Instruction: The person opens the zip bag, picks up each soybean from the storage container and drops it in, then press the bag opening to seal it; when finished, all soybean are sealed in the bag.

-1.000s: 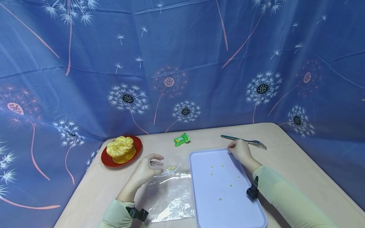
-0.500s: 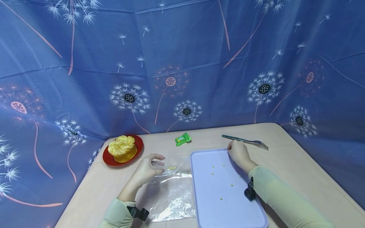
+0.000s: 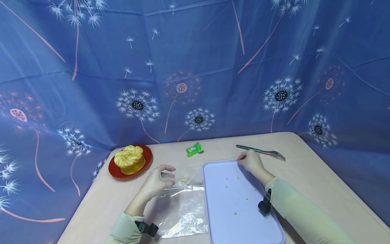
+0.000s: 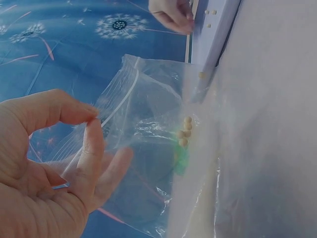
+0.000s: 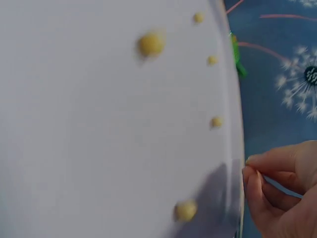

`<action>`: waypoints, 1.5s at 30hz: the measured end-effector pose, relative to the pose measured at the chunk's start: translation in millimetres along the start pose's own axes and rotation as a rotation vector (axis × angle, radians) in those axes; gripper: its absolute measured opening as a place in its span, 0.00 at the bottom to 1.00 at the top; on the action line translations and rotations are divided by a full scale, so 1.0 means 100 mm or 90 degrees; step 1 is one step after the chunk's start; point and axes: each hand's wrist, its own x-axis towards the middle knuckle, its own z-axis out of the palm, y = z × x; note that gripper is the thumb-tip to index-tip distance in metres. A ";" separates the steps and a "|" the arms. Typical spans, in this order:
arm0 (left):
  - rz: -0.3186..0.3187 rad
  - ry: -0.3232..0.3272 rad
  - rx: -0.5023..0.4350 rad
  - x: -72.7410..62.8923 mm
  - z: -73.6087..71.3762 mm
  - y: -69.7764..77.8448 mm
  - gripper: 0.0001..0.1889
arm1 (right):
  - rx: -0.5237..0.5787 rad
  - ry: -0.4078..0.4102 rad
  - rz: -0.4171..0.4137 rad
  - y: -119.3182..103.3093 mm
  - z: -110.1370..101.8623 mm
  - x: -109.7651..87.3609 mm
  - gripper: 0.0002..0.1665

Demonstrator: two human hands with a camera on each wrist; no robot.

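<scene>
A clear zip bag (image 3: 182, 210) lies to the left of a pale lavender tray (image 3: 219, 203). My left hand (image 3: 155, 181) grips the bag near its zip mouth, holding that end raised. Several small yellow beads (image 4: 185, 133) sit inside the bag. More yellow beads (image 3: 235, 213) are spread over the tray. At the tray's far edge, my right hand (image 3: 252, 163) has thumb and index finger pinched together, and a trace of yellow bead (image 5: 248, 161) shows between the tips in the right wrist view.
Behind the tray lies a fork (image 3: 260, 149) with a dark green handle. A green wrapped packet (image 3: 194, 149) rests at the back middle. On the left stands a red plate (image 3: 147, 155) bearing a yellow bun (image 3: 130, 161). A blue dandelion-print cloth (image 3: 195, 67) hangs behind the table.
My right hand closes its fingertips at the tray's far right corner, then shifts slightly left along the far edge. The left hand and the bag keep their place.
</scene>
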 end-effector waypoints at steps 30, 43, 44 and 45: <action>0.010 -0.011 0.009 0.00 0.02 0.03 0.25 | 0.244 -0.190 -0.220 -1.55 0.47 -0.26 0.03; 0.006 -0.011 0.001 -0.01 0.01 0.01 0.24 | 0.180 -0.148 -0.155 -0.82 0.19 -0.18 0.04; 0.006 -0.012 -0.001 -0.01 0.01 0.01 0.24 | 0.171 -0.148 -0.146 -0.74 0.18 -0.18 0.04; 0.006 -0.012 -0.001 -0.01 0.01 0.01 0.24 | 0.162 -0.150 -0.144 -0.66 0.17 -0.19 0.04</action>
